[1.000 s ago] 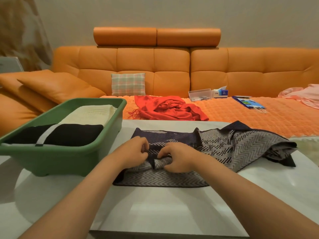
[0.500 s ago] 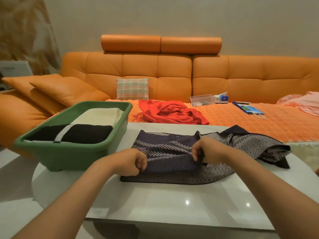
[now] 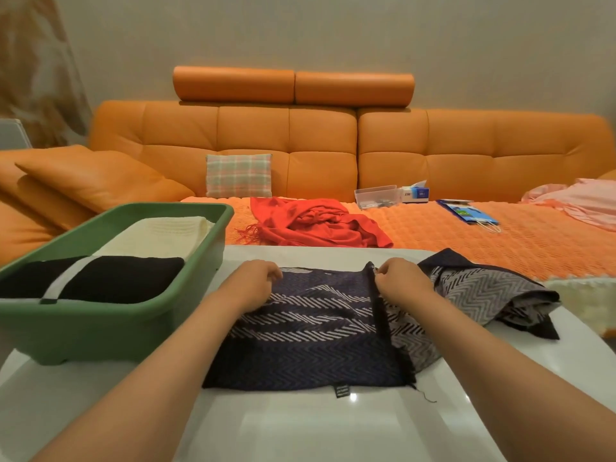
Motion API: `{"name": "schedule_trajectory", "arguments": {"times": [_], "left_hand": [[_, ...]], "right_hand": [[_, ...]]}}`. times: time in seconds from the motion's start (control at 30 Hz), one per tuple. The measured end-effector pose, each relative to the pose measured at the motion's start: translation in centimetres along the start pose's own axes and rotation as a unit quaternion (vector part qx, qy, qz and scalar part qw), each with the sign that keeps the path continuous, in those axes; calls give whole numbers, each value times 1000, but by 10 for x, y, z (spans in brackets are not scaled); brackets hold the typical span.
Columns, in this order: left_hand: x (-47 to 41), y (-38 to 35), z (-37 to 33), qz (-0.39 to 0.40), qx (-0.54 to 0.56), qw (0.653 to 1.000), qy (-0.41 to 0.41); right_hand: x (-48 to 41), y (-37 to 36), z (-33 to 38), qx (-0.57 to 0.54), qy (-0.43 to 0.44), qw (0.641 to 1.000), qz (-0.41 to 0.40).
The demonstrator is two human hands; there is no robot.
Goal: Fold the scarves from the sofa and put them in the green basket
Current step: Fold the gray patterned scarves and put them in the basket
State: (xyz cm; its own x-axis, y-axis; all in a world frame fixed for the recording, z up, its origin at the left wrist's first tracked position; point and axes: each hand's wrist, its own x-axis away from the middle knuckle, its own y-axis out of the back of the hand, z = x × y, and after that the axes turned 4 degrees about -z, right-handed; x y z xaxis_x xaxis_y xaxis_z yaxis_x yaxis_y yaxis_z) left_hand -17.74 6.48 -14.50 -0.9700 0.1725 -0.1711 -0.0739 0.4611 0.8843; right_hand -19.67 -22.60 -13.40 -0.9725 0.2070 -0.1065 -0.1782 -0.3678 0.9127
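In the head view I see 1 white table [image 3: 300,428] across the bottom of the frame. A dark blue zigzag scarf [image 3: 310,348] lies on it in the middle. Its left part is flat. Its right part is a gray, bunched pile at the middle right. A small black label [image 3: 341,391] sticks out at the scarf's near edge.

The left hand [image 3: 256,283] is at the far left corner of the flat part. Its fingers are curled and pinch the cloth edge. The right hand [image 3: 401,278] is at the far end of a dark fold line. Its fingers are curled too and pinch that edge. The 2 hands are apart, with flat scarf between them.

The green basket [image 3: 110,311] sits on the table at the left, just beside the scarf. Inside it are 2 folded things: a black scarf [image 3: 113,278] near me and a cream scarf [image 3: 160,235] behind it.

The orange sofa [image 3: 300,145] fills the middle of the frame. A red scarf [image 3: 316,225] lies crumpled on its seat, in the center. A plaid pillow [image 3: 238,175] leans on the back, left of it. To the right are a clear box [image 3: 378,196], a tissue box [image 3: 415,191], a blue bag [image 3: 466,211] and pink cloth [image 3: 580,201] at the far right.
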Motion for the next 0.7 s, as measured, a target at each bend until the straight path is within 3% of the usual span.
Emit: {"name": "schedule_trajectory", "arguments": {"times": [0.13,0.23,0.4,0.7], "left_hand": [[-45,-15,18,19,-103,994,-10],[-63,-22,35,31,-166,986,-9],[-67,-25,46,-19,-279,960,-21],[-66,-19,51,-108,-194,975,9]], "right_hand": [[-29,-19,-5,37,-34,999,-13],[-42,-29,-4,-5,-30,999,-26],[-54,-36,-5,30,-14,996,-86],[-55,-43,-8,90,82,982,-143]]}}
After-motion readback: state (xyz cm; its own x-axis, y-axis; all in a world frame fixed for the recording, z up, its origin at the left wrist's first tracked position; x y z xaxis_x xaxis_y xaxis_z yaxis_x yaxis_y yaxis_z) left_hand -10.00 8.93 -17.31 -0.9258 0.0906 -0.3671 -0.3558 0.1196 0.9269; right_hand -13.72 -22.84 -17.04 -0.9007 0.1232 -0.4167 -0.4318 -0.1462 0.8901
